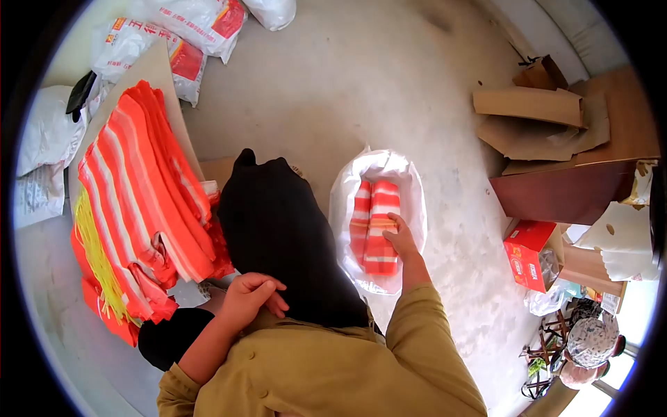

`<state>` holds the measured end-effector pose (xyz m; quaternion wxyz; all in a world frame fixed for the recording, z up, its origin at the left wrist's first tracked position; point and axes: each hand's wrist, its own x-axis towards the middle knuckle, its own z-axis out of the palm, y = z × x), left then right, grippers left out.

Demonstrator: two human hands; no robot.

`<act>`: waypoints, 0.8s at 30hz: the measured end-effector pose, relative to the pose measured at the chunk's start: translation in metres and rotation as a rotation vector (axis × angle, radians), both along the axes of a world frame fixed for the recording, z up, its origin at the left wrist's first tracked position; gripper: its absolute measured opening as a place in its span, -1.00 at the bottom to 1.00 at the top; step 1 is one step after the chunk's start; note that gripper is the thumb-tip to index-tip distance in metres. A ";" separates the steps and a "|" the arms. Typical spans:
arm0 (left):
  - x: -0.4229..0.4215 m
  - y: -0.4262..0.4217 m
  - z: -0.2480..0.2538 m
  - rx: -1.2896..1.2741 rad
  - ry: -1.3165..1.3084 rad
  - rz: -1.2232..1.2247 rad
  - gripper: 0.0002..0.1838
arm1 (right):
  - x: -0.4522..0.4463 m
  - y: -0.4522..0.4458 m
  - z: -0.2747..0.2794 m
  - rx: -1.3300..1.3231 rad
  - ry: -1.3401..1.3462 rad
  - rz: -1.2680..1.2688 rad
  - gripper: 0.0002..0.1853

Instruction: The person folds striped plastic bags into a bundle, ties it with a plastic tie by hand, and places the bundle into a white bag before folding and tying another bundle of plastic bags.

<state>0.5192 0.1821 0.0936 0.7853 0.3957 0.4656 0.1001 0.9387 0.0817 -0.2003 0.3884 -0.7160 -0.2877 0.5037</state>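
A white woven sack (pixel 415 191) stands open on the floor beside my right leg. Inside it lie two folded bundles of red, white and orange striped fabric (pixel 381 257), side by side. My right hand (pixel 403 240) reaches into the sack and grips the edge of the right-hand bundle. My left hand (pixel 253 299) rests near my lap with nothing in it, its fingers loosely bent and apart. To my left, a pile of the same striped fabric (pixel 132 187) lies on a board, with yellow strings (pixel 94 257) along its near edge.
Printed white plastic bags (pixel 194 28) lie at the upper left. On the right are a brown cabinet (pixel 556 191), a flattened cardboard box (pixel 528 115) and a red carton (pixel 526 257). A patterned round stool (pixel 592 342) stands at the lower right.
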 end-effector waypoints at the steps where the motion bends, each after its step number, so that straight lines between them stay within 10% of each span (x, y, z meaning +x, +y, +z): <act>1: 0.000 0.000 -0.001 0.001 -0.003 0.004 -0.73 | 0.002 0.003 -0.006 0.033 0.019 -0.023 -0.32; 24: -0.002 0.002 0.002 -0.032 -0.114 -0.014 -0.69 | -0.045 -0.052 -0.046 -0.459 -0.485 0.097 0.03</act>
